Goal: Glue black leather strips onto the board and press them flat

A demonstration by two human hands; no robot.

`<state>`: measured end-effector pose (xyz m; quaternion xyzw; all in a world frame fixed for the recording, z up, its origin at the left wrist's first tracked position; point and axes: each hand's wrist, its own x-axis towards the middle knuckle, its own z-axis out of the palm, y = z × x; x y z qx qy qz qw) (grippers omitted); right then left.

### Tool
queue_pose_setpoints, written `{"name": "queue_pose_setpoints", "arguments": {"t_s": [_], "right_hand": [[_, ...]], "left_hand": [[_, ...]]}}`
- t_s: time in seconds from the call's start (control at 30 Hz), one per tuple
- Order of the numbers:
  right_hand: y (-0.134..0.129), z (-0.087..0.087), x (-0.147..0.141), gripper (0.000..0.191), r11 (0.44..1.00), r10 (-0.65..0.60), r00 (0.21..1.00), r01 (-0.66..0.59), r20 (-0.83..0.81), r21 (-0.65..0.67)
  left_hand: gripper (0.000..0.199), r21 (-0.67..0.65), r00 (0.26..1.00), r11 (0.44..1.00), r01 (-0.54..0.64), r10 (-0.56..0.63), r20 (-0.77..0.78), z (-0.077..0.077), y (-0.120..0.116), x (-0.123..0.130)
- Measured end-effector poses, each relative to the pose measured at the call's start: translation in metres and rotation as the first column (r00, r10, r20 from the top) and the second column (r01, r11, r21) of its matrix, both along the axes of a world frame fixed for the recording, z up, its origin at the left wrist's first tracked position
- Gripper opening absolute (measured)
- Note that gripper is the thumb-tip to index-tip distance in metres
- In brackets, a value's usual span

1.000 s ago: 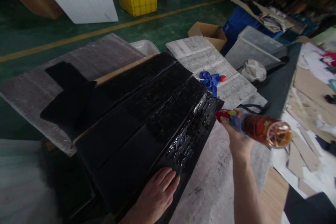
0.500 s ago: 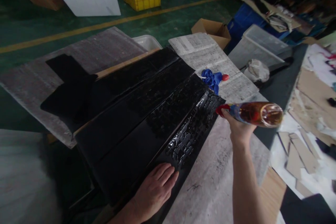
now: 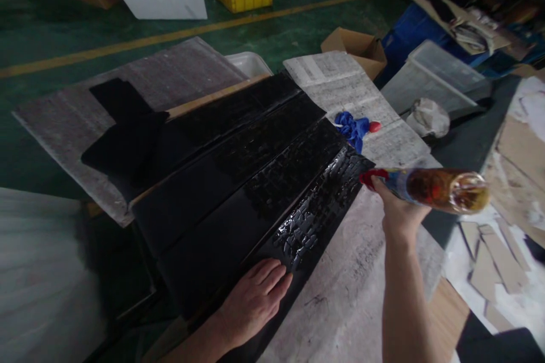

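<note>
My left hand [image 3: 259,298] lies flat on the near end of a black strip [image 3: 293,281], fingers stretched out. Wrapped in my right hand [image 3: 402,212] is a clear bottle [image 3: 443,188] with amber liquid in it and a red cap. It is held sideways, its base to the right and the cap end over the strip's far right edge. I cannot tell whether the cap touches the strip. Glossy wet liquid [image 3: 304,227] lies in rows along this strip. More black strips [image 3: 204,238] lie side by side to the left, some with wet patches.
Past the strips, a blue cloth [image 3: 352,129] and a small red object [image 3: 374,126] rest on grey board [image 3: 349,79]. Folded black material [image 3: 121,144] lies at the left. A cardboard box [image 3: 355,48] and a translucent bin [image 3: 434,76] stand beyond. Board scraps [image 3: 489,264] lie at right.
The camera view has shifted, so the whole scene sits a little further right. My right hand still holds the bottle at the strip's far end; my left hand stays on the strip.
</note>
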<state>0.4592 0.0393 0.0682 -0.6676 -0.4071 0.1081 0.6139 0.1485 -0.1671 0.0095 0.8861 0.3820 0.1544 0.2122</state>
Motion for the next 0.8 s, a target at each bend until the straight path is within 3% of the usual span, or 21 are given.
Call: {"name": "queue_pose_setpoints", "arguments": {"t_s": [0.1,0.17,0.23,0.3,0.37,0.47,0.57,0.7,0.8], "right_hand": [[-0.054,0.011,-0.028,0.06,0.989,0.111,0.993,-0.114,-0.033,-0.093],[-0.086,0.008,-0.046,0.057,0.951,0.19,0.979,-0.203,-0.08,-0.234],[-0.102,0.0,-0.056,0.055,0.917,0.235,0.966,-0.258,-0.11,-0.304],[-0.098,-0.009,-0.056,0.054,0.929,0.212,0.969,-0.24,-0.124,-0.281],[-0.081,-0.013,-0.049,0.057,0.97,0.111,0.986,-0.135,-0.127,-0.204],[-0.067,-0.006,-0.042,0.062,0.993,0.013,0.994,-0.026,-0.112,-0.116],[-0.09,0.008,-0.055,0.055,0.97,0.157,0.986,-0.163,-0.05,-0.179],[-0.13,0.005,-0.085,0.051,0.864,0.363,0.931,-0.355,-0.049,-0.357],[-0.123,-0.006,-0.093,0.053,0.876,0.346,0.937,-0.341,-0.048,-0.341]], "left_hand": [[0.047,0.004,1.0,1.0,-0.01,0.01,0.02,0.001,0.001,0.001],[0.046,0.004,1.0,1.0,-0.015,0.015,0.018,0.003,0.001,0.001],[0.045,0.0,1.0,1.0,-0.019,0.019,0.017,0.004,0.002,0.001],[0.045,-0.007,1.0,1.0,-0.016,0.016,0.009,0.004,0.002,0.001],[0.045,-0.014,1.0,1.0,-0.008,0.008,-0.003,0.004,0.002,0.001],[0.043,-0.018,1.0,1.0,-0.003,0.003,-0.009,0.003,0.002,0.001],[0.04,-0.006,1.0,1.0,-0.007,0.007,0.008,0.004,0.003,0.001],[0.038,0.01,1.0,1.0,-0.005,0.005,0.026,0.005,0.004,0.0],[0.04,-0.008,1.0,1.0,0.008,-0.008,0.017,0.005,0.005,-0.001]]}}
